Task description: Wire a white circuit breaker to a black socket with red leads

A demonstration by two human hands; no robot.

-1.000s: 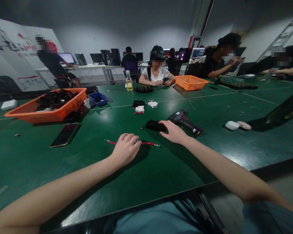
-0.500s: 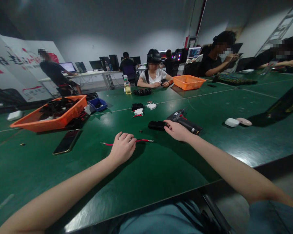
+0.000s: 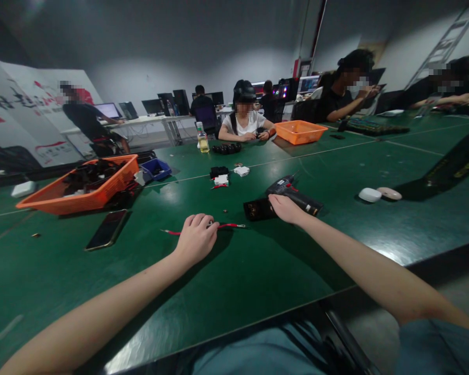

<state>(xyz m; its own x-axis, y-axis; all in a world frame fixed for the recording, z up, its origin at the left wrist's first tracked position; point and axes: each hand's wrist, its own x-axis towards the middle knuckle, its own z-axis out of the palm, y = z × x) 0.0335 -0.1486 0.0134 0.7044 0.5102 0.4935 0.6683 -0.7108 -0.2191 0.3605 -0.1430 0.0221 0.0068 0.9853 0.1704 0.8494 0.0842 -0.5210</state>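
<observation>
My left hand [image 3: 197, 237] is closed over a short red cable [image 3: 230, 225] low above the green table. The cable's two metal terminal ends stick out on either side, and a small dark thing shows by the fingers. In my right hand [image 3: 287, 209] is a black rectangular housing [image 3: 257, 209], gripped at its right end; small brassy spots show on its face. Right behind that hand lies a black cordless drill [image 3: 293, 192]. A tiny metal piece [image 3: 225, 211] rests between the hands. Farther back are a black and white block [image 3: 221, 180] and a white part [image 3: 241, 171].
On the left stand an orange basket [image 3: 78, 200] of black parts, a blue bin [image 3: 156, 169] and a phone [image 3: 107, 229]. Two small cases [image 3: 370, 195] lie right. A bottle [image 3: 203, 140], another orange basket [image 3: 300, 136] and a seated person [image 3: 244, 122] are opposite.
My right hand has turned the black housing so that its face with brassy spots now shows, shifting it slightly right. My left hand and the red cable have stayed in place.
</observation>
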